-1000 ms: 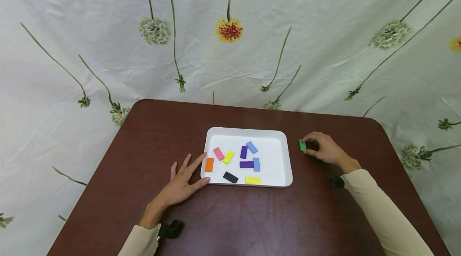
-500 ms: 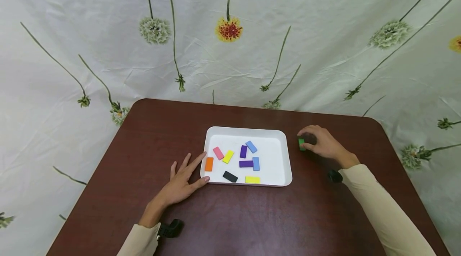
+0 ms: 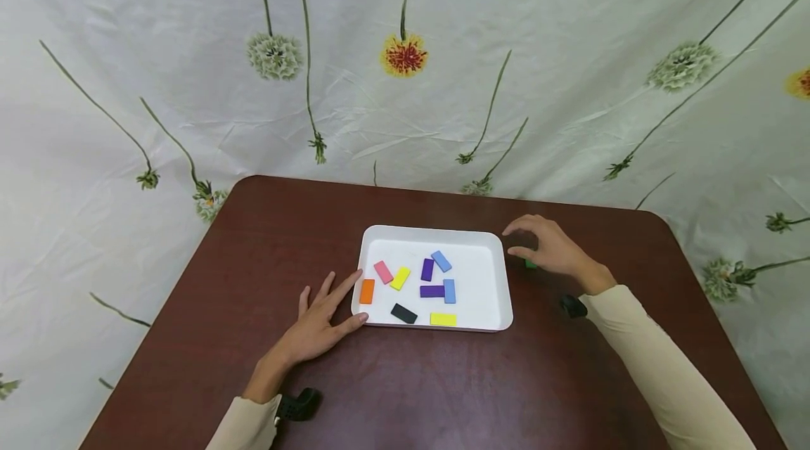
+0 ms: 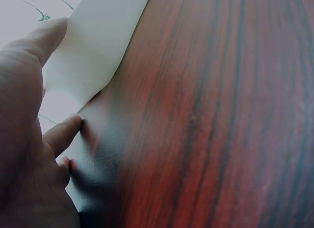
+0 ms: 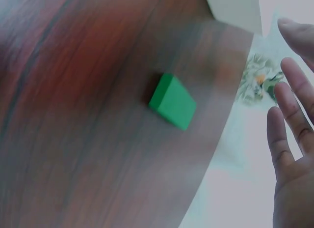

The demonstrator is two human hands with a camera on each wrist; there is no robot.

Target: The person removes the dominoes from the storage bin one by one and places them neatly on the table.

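A white tray (image 3: 481, 281) lies on the dark wooden table, holding small flat blocks: a pink block (image 3: 382, 272), an orange block (image 3: 367, 291), a black block (image 3: 403, 313), and pairs of yellow, purple and blue ones. My left hand (image 3: 316, 327) is spread at the tray's left side, thumb and fingertip at its rim. Near the tray's right rim hovers my right hand (image 3: 553, 246), thumb and fingers apart with nothing between them. A green block (image 5: 172, 102) stands on the table; in the head view the right hand mostly covers it.
The reddish-brown table (image 3: 443, 387) has rounded far corners. Behind it hangs a pale cloth (image 3: 354, 98) printed with flowers. Dark bands with small devices sit at both wrists, below beige sleeves (image 3: 658, 365).
My right hand has let go of the green block, leaving it on the table, and moved left toward the tray with its fingers spreading. My left hand has stayed at the tray.
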